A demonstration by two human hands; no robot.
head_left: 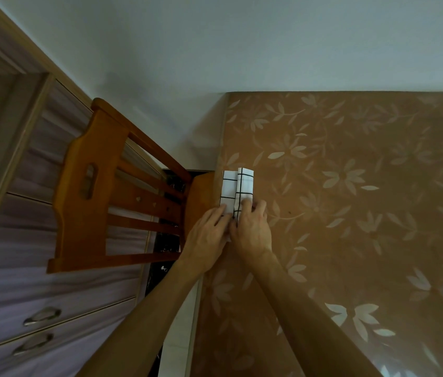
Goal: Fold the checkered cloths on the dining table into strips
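A white cloth with a black grid (238,187) lies folded into a narrow strip at the left edge of the dining table (351,213), which wears a brown flowered cover. Its right half is doubled over the left half. My left hand (209,235) presses on the near left part of the cloth, fingers pinching its edge. My right hand (253,227) lies beside it, fingers curled on the folded right layer. The near end of the cloth is hidden under both hands.
A wooden chair (100,191) stands tucked against the table's left edge, right beside the cloth. Behind it is a pale cabinet with drawers and metal handles (40,317). A white wall (214,50) borders the table's far side.
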